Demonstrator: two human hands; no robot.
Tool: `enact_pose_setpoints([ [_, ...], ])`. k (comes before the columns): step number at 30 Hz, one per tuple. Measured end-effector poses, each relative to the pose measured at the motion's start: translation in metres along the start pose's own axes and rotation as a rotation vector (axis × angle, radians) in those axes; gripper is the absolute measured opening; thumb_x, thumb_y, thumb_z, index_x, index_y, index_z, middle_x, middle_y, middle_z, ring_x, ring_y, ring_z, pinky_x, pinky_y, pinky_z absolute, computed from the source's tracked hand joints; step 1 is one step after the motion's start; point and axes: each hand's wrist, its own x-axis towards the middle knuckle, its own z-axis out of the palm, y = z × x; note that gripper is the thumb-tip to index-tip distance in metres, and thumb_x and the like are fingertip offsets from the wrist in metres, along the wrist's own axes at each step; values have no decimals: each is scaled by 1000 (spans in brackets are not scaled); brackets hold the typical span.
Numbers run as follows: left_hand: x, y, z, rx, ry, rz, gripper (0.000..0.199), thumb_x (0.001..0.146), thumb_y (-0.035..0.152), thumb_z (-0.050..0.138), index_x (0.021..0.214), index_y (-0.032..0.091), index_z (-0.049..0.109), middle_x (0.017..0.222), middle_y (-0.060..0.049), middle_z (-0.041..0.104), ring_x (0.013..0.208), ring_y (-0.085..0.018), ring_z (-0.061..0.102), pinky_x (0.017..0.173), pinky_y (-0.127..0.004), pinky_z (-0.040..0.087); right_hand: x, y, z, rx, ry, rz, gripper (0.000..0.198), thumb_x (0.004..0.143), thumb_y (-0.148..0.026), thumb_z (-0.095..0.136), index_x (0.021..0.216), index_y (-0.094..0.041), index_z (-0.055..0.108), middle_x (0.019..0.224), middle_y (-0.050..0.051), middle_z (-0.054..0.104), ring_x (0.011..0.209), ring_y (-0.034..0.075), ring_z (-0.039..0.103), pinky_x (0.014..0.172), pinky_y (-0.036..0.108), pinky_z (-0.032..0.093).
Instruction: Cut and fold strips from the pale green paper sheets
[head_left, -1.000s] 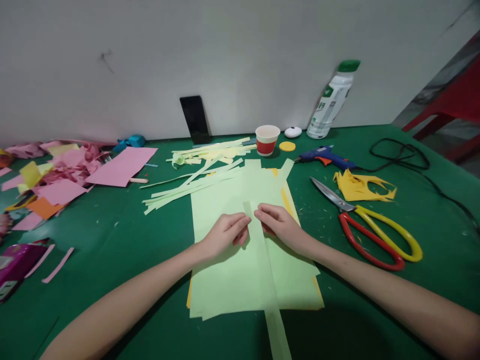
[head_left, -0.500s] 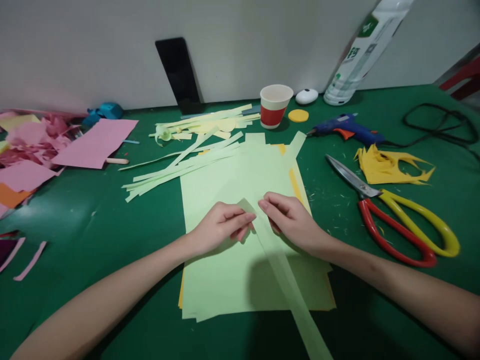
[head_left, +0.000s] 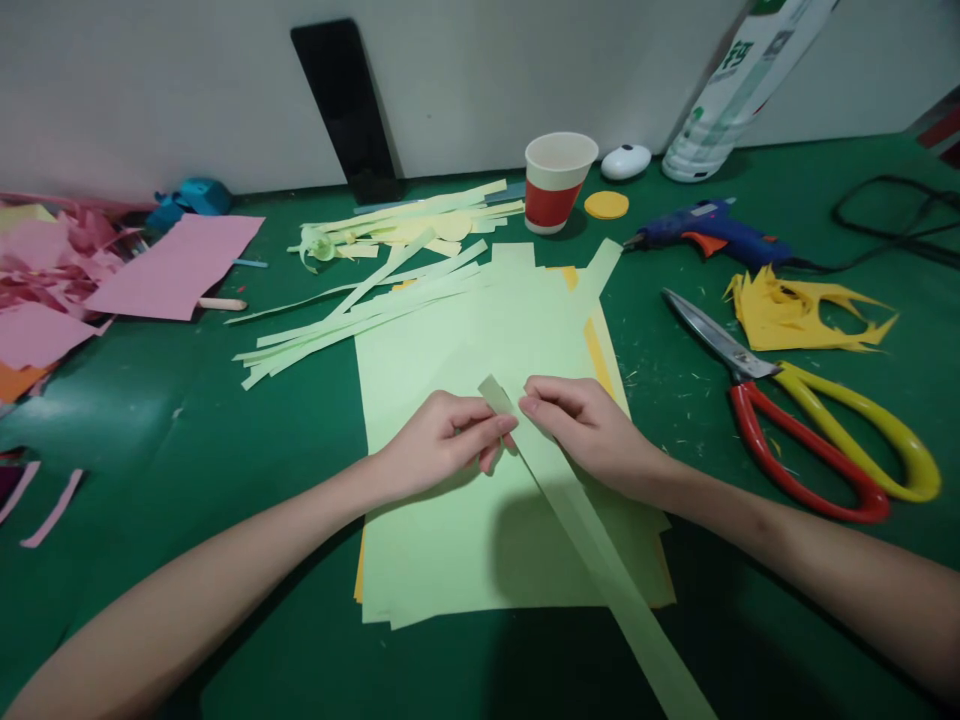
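Note:
A long light green paper strip (head_left: 600, 545) slants from between my hands down past the front of a stack of light green paper sheets (head_left: 427, 540). Near the strip's upper end, my left hand (head_left: 457, 440) pinches it between thumb and fingers, with a short piece sticking out above. My right hand (head_left: 592, 430) is closed at the strip's right edge, thumb and index finger together; its other fingers are curled and partly hidden. Narrow green strips (head_left: 360, 315) lie across the stack's upper left corner.
Behind the stack stand a paper cup (head_left: 559, 185) and a leaning black phone (head_left: 345, 110). To the right are large scissors (head_left: 757, 370), a blue glue gun (head_left: 705, 230) with its cord, and a yellow paper scrap (head_left: 795, 310). Pink paper (head_left: 180, 265) lies left.
The view has shifted slightly, so background things sit higher. Both hands keep their grip on the strip, whose lower end now reaches further right. A bit more of its upper end shows.

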Motion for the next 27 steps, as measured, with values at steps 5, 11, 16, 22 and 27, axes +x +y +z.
enact_pose_setpoints([
  [5, 0, 1, 0, -77, 38, -32, 39, 84, 30, 43, 49, 15, 49, 45, 3, 49, 49, -8, 49, 56, -22, 42, -1, -1, 0, 74, 54, 67, 30, 85, -29, 36, 58, -20, 28, 52, -6, 27, 47, 8, 29, 45, 23, 25],
  [11, 0, 2, 0, -153, 111, -4, 33, 87, 31, 38, 59, 16, 48, 47, 4, 50, 46, -7, 46, 52, -21, 41, 0, -2, -1, 32, 7, 22, 24, 85, -31, 39, 64, -20, 39, 56, -5, 34, 53, 10, 32, 49, 25, 27],
  [16, 0, 1, 0, 66, -28, 14, 40, 87, 32, 36, 54, 15, 51, 54, 1, 57, 53, -9, 52, 57, -21, 41, -1, -1, 0, 46, 10, 23, 25, 85, -30, 40, 61, -19, 40, 56, -4, 35, 53, 10, 32, 50, 25, 27],
  [22, 0, 1, 1, 83, -12, 43, 41, 89, 30, 33, 55, 15, 51, 55, 2, 56, 51, -7, 50, 58, -20, 41, -1, -1, 2, 41, 47, 35, 25, 85, -30, 39, 62, -20, 40, 53, -6, 32, 49, 9, 30, 47, 24, 27],
  [27, 1, 0, 1, 51, 23, 33, 40, 89, 29, 35, 54, 15, 49, 50, 3, 52, 48, -6, 47, 56, -19, 39, -2, -1, 4, 59, 90, 78, 26, 86, -33, 38, 63, -20, 38, 54, -6, 30, 48, 8, 30, 46, 24, 25],
])
